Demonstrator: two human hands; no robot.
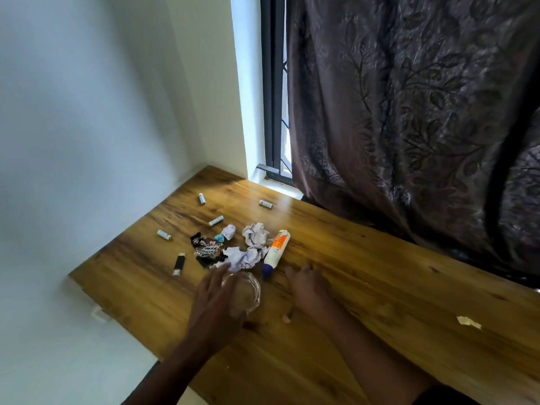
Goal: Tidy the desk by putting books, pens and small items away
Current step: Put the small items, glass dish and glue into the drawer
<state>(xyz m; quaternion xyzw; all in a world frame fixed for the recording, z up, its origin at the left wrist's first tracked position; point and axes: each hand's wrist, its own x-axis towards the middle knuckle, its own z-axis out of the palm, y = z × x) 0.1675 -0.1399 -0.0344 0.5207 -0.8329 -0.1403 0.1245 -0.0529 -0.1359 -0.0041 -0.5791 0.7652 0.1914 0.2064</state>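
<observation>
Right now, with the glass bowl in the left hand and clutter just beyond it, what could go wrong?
1. The left hand holds the glass bowl only by its left side, so it might slip or tip.
2. The tube lies just beyond the bowl's rim; pushing the bowl forward could knock it rolling.
3. The batteries lie scattered and could roll toward the desk edge if swept carelessly.

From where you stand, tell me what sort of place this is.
Probably a room at home: a wooden desk in a corner, a curtained window, and batteries and crumpled paper scattered on it.
</observation>
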